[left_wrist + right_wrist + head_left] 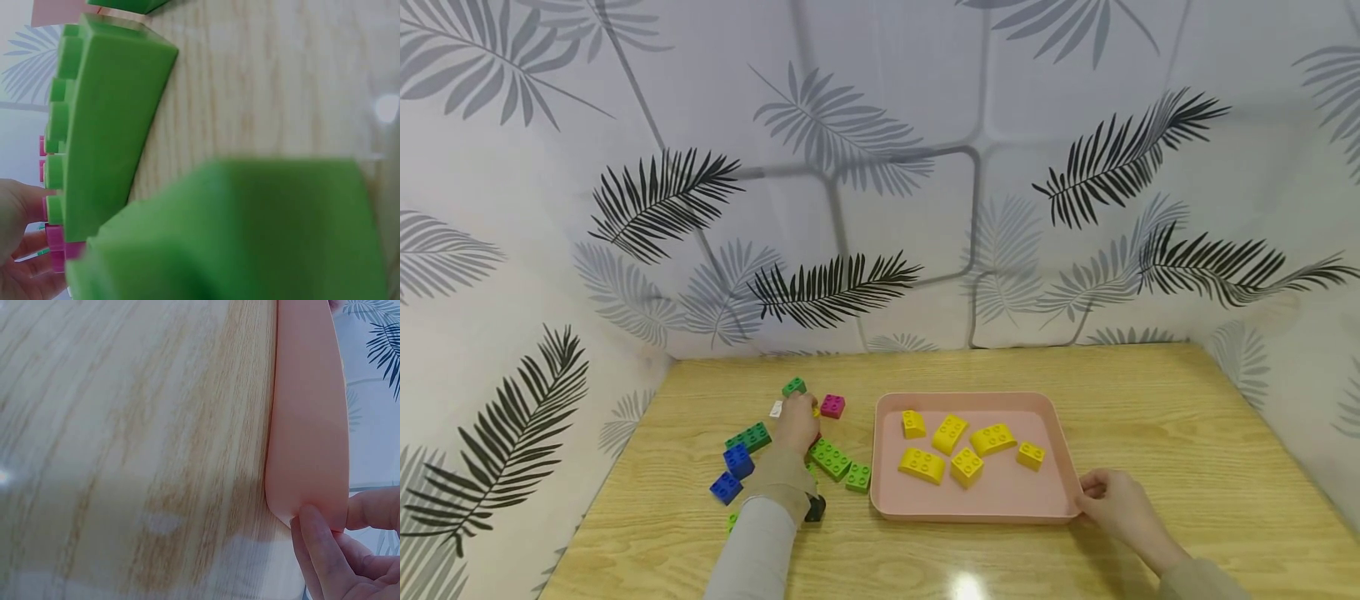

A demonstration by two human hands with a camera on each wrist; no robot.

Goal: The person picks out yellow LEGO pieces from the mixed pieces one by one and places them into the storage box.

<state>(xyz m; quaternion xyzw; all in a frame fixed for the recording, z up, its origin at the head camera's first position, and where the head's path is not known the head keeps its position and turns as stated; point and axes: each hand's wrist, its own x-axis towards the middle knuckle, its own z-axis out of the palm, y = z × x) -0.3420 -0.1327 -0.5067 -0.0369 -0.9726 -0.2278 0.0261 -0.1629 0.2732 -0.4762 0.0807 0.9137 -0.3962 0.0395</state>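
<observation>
My left hand reaches down among loose toy building bricks left of the tray, its fingers curled at a small yellow brick that they mostly hide. A magenta brick lies just right of the fingertips, and a green brick is beyond them. In the left wrist view, a long light green brick partly covers the left hand. My right hand pinches the near right corner of the pink tray; the right wrist view shows fingers and thumb around its wall.
Several yellow bricks lie spread inside the tray. Blue bricks and a dark green brick are left of my left hand. Light green bricks lie between that hand and the tray. A patterned cloth hangs behind the wooden table.
</observation>
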